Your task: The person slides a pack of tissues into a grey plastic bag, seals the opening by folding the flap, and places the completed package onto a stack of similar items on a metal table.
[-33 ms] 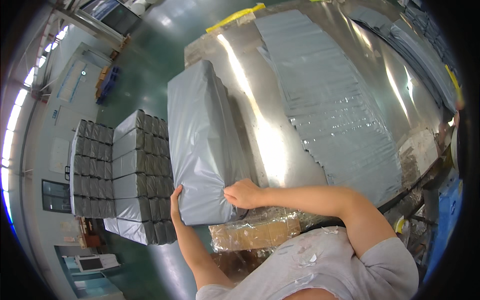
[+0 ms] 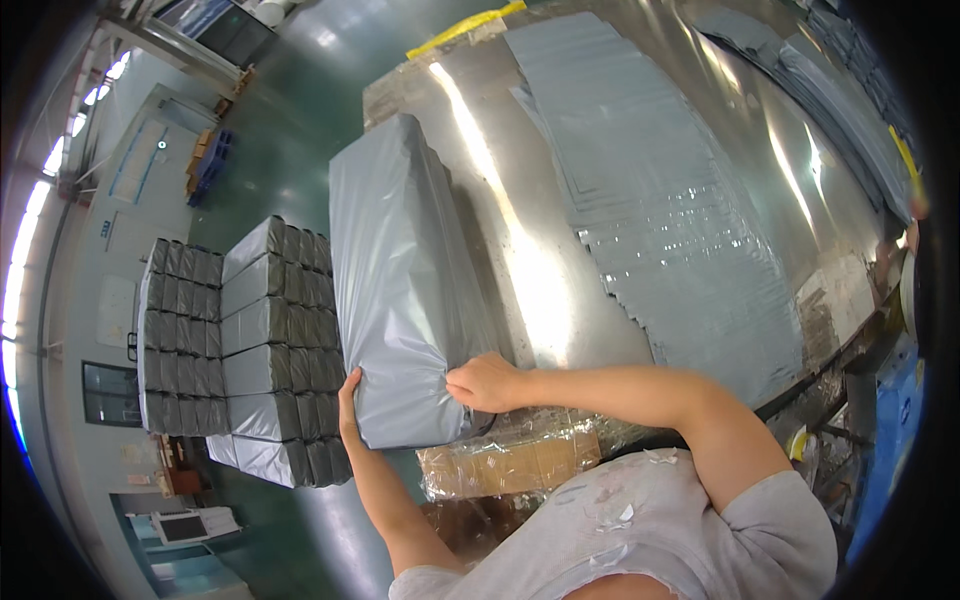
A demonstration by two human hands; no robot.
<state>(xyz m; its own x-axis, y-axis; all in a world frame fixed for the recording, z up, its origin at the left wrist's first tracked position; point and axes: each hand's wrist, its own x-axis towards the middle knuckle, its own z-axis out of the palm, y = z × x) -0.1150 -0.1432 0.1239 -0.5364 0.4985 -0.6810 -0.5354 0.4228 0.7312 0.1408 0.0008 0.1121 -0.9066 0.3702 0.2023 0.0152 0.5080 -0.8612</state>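
A long package wrapped in grey plastic film (image 2: 390,260) lies along the left part of the metal table (image 2: 505,250). Its film puckers in creases toward my right hand (image 2: 485,382), which is closed in a fist and pinches the film at the near right edge. At the near left edge, my left hand (image 2: 350,400) grips the package with the thumb on the film; the other fingers are mostly hidden by its side. Right of the package, flat grey plastic bags (image 2: 650,200) lie fanned out in an overlapping row.
Stacked grey wrapped packages (image 2: 260,345) stand beyond the table on the left. A cardboard box under clear film (image 2: 510,462) sits by the table's near edge, close to my body. More grey bags (image 2: 835,110) lie at the far right. Yellow tape (image 2: 465,30) marks the far edge.
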